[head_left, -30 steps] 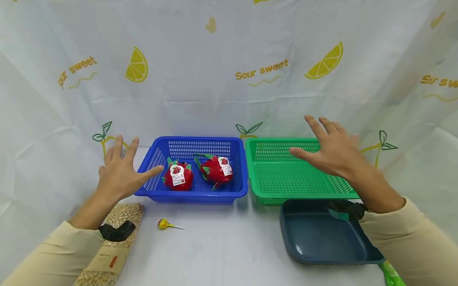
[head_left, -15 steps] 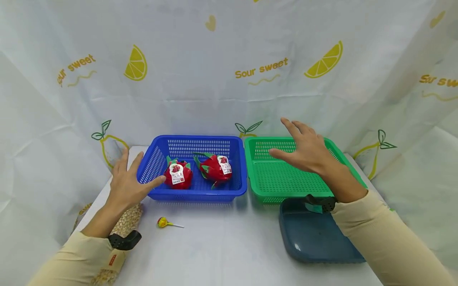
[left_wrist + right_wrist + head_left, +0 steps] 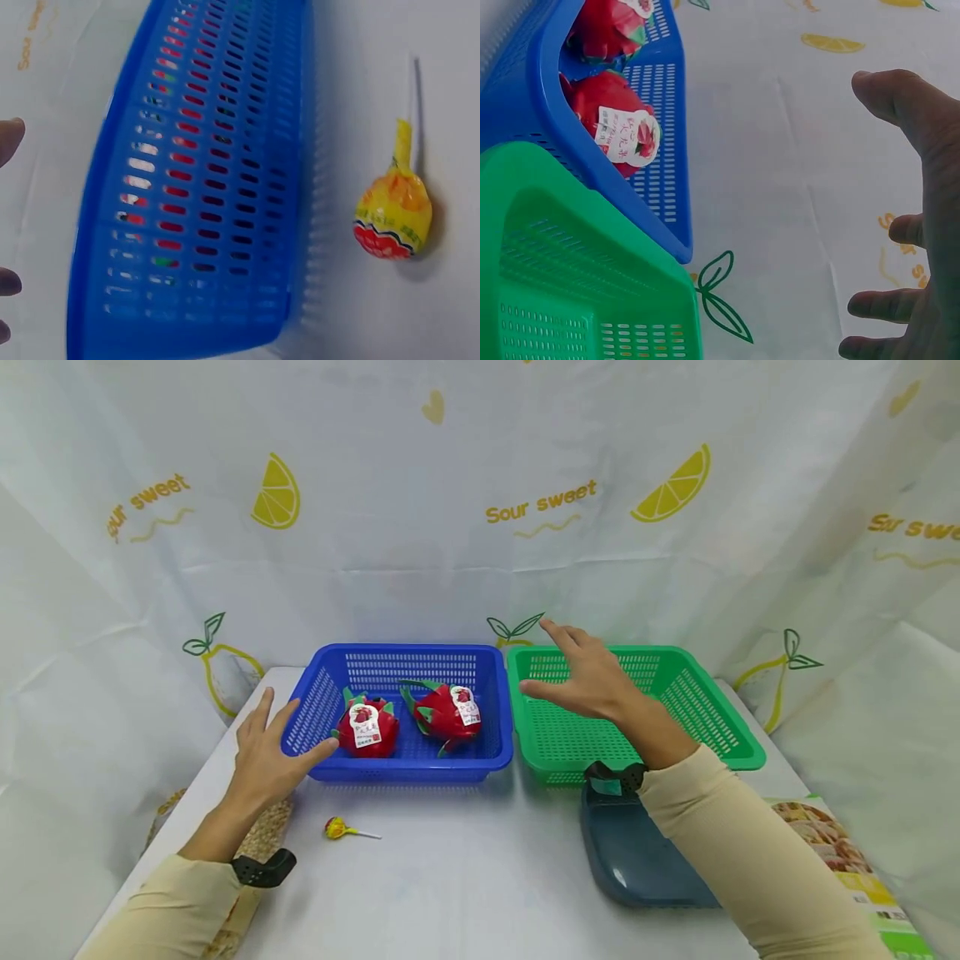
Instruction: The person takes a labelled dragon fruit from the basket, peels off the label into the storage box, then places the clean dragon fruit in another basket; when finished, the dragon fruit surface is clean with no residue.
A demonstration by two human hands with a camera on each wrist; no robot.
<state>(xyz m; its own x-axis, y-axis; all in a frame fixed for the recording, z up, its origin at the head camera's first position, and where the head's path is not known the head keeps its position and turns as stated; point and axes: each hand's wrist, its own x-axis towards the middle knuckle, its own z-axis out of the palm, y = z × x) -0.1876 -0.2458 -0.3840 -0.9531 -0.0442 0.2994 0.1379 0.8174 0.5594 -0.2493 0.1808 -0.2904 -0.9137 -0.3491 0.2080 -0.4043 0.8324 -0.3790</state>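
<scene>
A white printed cloth [image 3: 375,443] hangs at twelve o'clock behind a white table [image 3: 465,868]. On it, a green basket [image 3: 705,714] stands at three o'clock from a blue basket [image 3: 420,772], just beside it. At six o'clock from the green basket lies a dark tray [image 3: 630,852]; at four, a printed packet [image 3: 862,868]. At eight from the blue basket is what looks like a bag of grain [image 3: 273,827], half hidden. The right hand [image 3: 588,681] is raised over the green basket's ten o'clock part; the left hand [image 3: 266,756] is at the blue basket's nine o'clock side. Both have fingers spread, well apart from each other. Inside the blue basket, one red dragon fruit [image 3: 373,732] sits at eight o'clock, another dragon fruit [image 3: 446,716] at three. A lollipop [image 3: 395,217] lies at seven from the blue basket.
</scene>
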